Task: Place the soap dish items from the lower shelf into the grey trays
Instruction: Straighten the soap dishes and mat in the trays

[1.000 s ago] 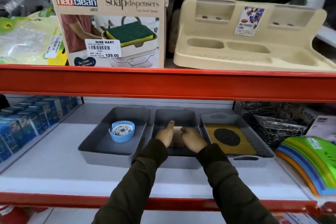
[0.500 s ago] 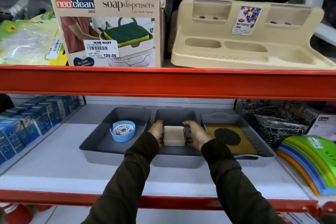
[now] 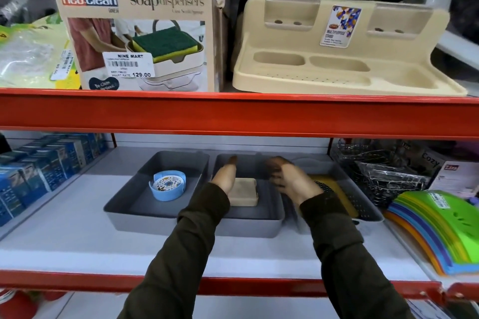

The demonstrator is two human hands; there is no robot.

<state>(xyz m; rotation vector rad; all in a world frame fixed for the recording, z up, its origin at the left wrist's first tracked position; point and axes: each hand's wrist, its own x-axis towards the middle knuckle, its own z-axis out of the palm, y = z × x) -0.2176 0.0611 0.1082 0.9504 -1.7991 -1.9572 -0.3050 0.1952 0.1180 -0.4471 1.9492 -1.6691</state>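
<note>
Three grey trays stand side by side on the white shelf. The left tray holds a round blue soap dish. In the middle tray lies a beige square soap dish. My left hand rests flat against that dish's left side, fingers straight. My right hand hovers blurred over the gap between the middle tray and the right tray, fingers spread, apart from the beige dish. The right tray holds a yellow soap dish with a black grille, partly hidden by my right hand.
A wire rack and a fan of coloured plastic mats sit to the right. Blue boxes line the left. The red shelf beam runs above, carrying a soap dispenser box and a beige stand.
Both hands were holding the beige dish in the middle tray. My right hand has let go and moved right over the right tray. The left hand has opened flat beside the dish.
</note>
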